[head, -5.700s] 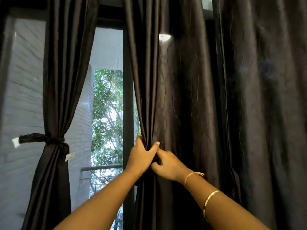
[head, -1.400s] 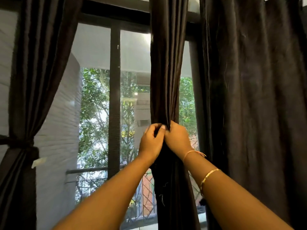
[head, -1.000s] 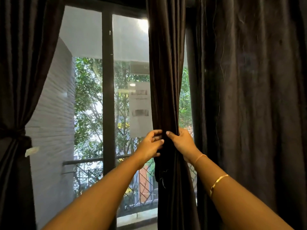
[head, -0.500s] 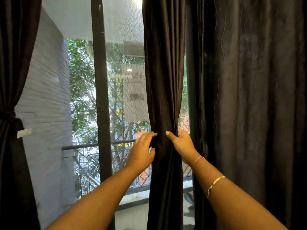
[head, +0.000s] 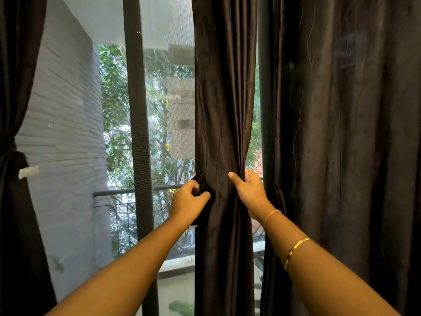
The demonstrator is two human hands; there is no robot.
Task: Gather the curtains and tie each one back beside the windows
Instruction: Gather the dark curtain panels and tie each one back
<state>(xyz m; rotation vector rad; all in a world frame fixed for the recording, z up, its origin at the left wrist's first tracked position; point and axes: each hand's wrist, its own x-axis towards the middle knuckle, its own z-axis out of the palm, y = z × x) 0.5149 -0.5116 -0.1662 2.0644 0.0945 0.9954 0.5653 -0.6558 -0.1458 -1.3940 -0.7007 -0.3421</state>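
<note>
A dark gathered curtain (head: 224, 110) hangs in the middle of the window, bunched into a narrow column. My left hand (head: 188, 199) grips a dark tie-back strip (head: 200, 182) at the curtain's left edge. My right hand (head: 249, 192) holds the curtain's right edge, thumb pressed across the front of the folds. At the far left another dark curtain (head: 13, 87) hangs tied at its waist (head: 10, 151). A wide dark curtain (head: 341, 133) hangs loose on the right.
A black window post (head: 136, 110) stands left of the gathered curtain. Behind the glass are a white brick wall (head: 63, 133), a balcony railing (head: 118, 192) and green trees. A white tag (head: 28, 172) sticks out by the tied curtain.
Over the earlier frames the middle curtain was drawn into a narrow bunch. My hands, together at its front, have moved apart to its two edges, and the view has dipped lower.
</note>
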